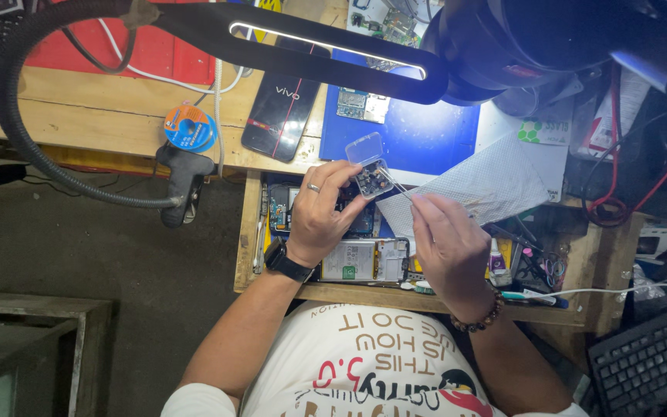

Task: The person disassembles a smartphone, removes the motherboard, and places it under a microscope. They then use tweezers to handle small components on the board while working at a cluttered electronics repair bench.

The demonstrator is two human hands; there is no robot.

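Single head view, looking steeply down from above at workbench [117,108]; near, seemingly arm's reach.

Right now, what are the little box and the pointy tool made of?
The little box in the left hand looks like clear, glossy plastic: you see through its open lid. The pointy tool in the right hand looks like thin, shiny metal, probably steel tweezers.

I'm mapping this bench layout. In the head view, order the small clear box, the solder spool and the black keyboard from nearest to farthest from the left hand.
1. Clear box: held in the left hand's fingers.
2. Solder spool: on the wooden bench, up and to its left.
3. Black keyboard: far lower right corner.
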